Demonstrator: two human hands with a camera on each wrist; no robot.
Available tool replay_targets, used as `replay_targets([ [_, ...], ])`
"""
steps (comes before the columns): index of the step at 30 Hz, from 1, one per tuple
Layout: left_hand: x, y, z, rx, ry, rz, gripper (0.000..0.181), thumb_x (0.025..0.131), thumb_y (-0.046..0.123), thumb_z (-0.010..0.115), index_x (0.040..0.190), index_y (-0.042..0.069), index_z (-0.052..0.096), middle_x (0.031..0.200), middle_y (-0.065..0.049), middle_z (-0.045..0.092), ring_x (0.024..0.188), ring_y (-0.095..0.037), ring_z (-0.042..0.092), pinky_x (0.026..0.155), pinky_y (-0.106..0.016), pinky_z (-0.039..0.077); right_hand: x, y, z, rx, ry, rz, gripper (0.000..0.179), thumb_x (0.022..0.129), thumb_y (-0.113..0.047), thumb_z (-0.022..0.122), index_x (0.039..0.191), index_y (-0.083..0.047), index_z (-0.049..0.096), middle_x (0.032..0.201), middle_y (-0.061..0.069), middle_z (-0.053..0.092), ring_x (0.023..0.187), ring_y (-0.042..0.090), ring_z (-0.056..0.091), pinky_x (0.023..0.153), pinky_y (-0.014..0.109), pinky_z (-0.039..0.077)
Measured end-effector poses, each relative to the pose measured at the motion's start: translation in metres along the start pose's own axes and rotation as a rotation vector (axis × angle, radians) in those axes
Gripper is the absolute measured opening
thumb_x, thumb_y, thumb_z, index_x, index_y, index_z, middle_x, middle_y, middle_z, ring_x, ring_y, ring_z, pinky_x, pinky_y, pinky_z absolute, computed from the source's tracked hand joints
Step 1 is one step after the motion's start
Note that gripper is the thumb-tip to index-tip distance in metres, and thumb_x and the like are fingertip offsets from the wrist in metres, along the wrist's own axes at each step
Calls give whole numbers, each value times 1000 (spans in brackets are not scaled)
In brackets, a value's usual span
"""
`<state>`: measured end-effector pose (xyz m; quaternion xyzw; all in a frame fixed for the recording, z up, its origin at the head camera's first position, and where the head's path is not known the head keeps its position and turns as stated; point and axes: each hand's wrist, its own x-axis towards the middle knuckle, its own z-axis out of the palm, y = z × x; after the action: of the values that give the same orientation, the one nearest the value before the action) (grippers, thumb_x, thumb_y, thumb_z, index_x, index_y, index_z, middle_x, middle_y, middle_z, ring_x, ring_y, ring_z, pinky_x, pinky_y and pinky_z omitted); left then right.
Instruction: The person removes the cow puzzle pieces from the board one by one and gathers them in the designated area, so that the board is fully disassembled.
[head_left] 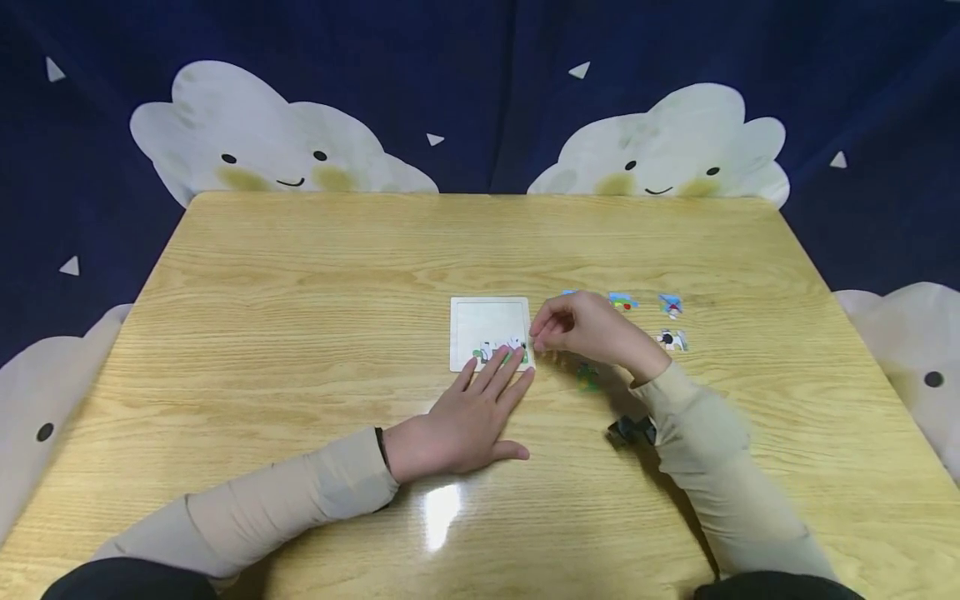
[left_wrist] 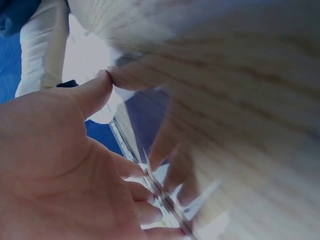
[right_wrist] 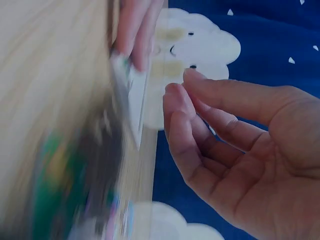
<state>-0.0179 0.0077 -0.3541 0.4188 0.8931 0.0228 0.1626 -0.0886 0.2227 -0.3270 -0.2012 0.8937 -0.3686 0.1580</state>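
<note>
A small white puzzle tray (head_left: pixel 480 321) lies on the table, with joined puzzle pieces (head_left: pixel 486 352) along its near edge. My left hand (head_left: pixel 468 425) is spread flat, its fingertips resting on those pieces and the tray's near rim. In the left wrist view the left palm (left_wrist: pixel 65 165) shows with the fingers at the tray's edge. Just right of the tray hovers my right hand (head_left: pixel 592 329), fingers loosely bent and thumb close to the index tip. Nothing shows between the fingertips of the right hand (right_wrist: pixel 225 145) in the right wrist view.
Loose puzzle pieces lie right of the tray: a blue one with red and yellow (head_left: pixel 621 302), a blue-and-red one (head_left: pixel 671 306), a black-and-white one (head_left: pixel 672 339), and a green one (head_left: pixel 587 377) under the right forearm. A cloud-printed dark blue curtain (head_left: pixel 480 92) hangs behind the wooden table (head_left: pixel 300 275).
</note>
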Motion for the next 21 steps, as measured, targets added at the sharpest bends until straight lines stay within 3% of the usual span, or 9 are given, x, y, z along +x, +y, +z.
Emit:
replay_targets([
  [4, 1, 1, -2, 7, 1, 10, 92, 95, 64, 44, 158, 6, 9, 163, -18, -2, 149, -32, -4, 117, -52, 13, 21, -12, 9, -3, -22, -20, 5, 86, 2, 72, 91, 1, 71, 79, 6, 71, 73, 16, 67, 70, 29, 53],
  [9, 6, 5, -5, 24, -4, 29, 92, 95, 62, 46, 157, 4, 11, 162, -20, 0, 149, -33, -3, 117, -48, 13, 38, -20, 20, -16, -59, 21, 3, 87, 1, 71, 89, -1, 71, 77, 4, 71, 70, 15, 66, 68, 28, 52],
  [21, 16, 19, -6, 38, -28, 12, 94, 94, 61, 49, 157, 3, 12, 159, -29, 4, 148, -37, 0, 119, -40, 11, 53, -27, 37, -34, -94, 18, 7, 85, 4, 71, 84, -3, 70, 74, 3, 69, 67, 13, 63, 64, 25, 50],
])
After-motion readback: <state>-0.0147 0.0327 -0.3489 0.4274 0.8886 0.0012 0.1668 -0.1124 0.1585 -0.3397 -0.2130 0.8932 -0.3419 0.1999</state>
